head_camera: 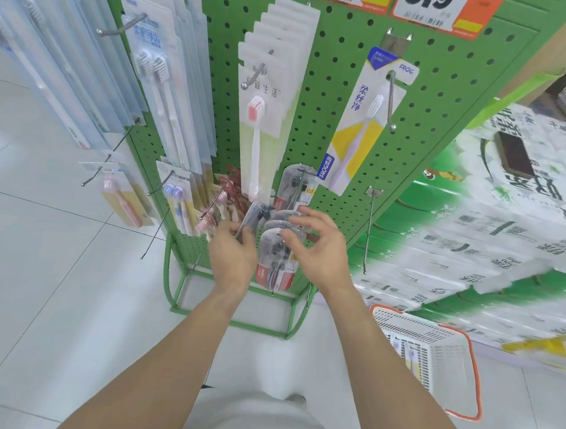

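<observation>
A green pegboard rack (338, 45) holds hanging toothbrush packs. Low on the rack hang several clear blister packs (277, 263) with red bottoms and dark contents. My left hand (233, 254) grips a dark slim pack (250, 217) at its top, just left of the blister packs. My right hand (319, 249) reaches in from the right, its curled fingertips touching the top of the front blister pack. A white toothbrush pack (264, 120) and a FROG toothbrush pack (363, 119) hang above my hands.
A white basket with an orange rim (465, 358) stands on the floor at the lower right, with a pack inside. Stacked tissue packs (506, 228) fill the right side. More toothbrush packs (53, 51) hang at the left. An empty hook (368, 232) juts out right of my hand.
</observation>
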`<state>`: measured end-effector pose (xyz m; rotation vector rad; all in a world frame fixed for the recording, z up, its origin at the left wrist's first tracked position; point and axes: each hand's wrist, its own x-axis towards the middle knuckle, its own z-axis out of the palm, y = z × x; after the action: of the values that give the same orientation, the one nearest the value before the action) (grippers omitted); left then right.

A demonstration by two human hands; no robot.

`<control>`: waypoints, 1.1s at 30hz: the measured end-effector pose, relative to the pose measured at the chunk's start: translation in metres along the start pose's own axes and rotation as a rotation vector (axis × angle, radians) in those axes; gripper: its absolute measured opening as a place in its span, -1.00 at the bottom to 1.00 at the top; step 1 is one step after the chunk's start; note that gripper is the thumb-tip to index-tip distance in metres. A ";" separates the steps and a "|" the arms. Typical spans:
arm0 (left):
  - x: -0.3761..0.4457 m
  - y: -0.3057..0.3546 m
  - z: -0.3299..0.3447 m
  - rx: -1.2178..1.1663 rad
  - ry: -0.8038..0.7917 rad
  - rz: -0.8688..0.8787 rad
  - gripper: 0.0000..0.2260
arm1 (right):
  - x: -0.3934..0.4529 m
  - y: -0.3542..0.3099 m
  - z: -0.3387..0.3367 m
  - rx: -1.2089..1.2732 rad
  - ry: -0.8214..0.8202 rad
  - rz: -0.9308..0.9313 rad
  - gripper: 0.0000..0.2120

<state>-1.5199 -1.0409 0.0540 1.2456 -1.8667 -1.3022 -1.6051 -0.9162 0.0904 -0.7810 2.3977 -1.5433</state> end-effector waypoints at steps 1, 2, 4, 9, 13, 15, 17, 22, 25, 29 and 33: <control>-0.001 -0.002 -0.002 -0.003 0.005 -0.004 -0.92 | 0.001 0.000 0.000 -0.009 0.006 0.007 -0.80; -0.002 -0.004 -0.006 -0.002 0.006 -0.009 -0.91 | 0.002 0.000 0.000 -0.014 0.012 0.009 -0.81; -0.005 -0.006 -0.014 0.029 -0.005 -0.007 -0.90 | 0.004 0.001 0.001 -0.019 0.024 0.011 -0.82; -0.025 -0.003 -0.043 0.187 0.000 0.045 -0.87 | 0.006 0.004 0.003 -0.064 0.054 0.012 -0.81; -0.033 -0.009 -0.062 0.168 -0.029 -0.021 -0.88 | 0.006 0.002 0.008 -0.102 0.068 -0.021 -0.82; -0.036 -0.012 -0.069 0.139 -0.041 -0.036 -0.90 | 0.009 0.001 0.006 -0.109 0.079 -0.029 -0.81; -0.038 -0.011 -0.076 0.102 -0.060 -0.065 -0.91 | 0.006 -0.002 0.002 -0.094 0.112 -0.035 -0.79; -0.038 -0.013 -0.086 -0.073 -0.143 -0.190 -0.90 | -0.033 -0.017 -0.002 -0.002 0.378 -0.102 -0.92; -0.041 -0.015 -0.091 -0.195 -0.182 -0.317 -0.87 | -0.068 -0.020 0.005 0.079 0.214 -0.057 -0.95; -0.044 -0.021 -0.093 -0.401 -0.264 -0.535 -0.80 | -0.111 -0.018 0.027 0.262 -0.168 0.269 -0.71; -0.053 -0.023 -0.095 -0.474 -0.357 -0.516 -0.76 | -0.121 -0.016 0.031 0.532 -0.356 0.455 -0.77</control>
<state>-1.4110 -1.0352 0.0734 1.3328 -1.3454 -2.2130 -1.4843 -0.8830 0.0756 -0.3281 1.6466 -1.5701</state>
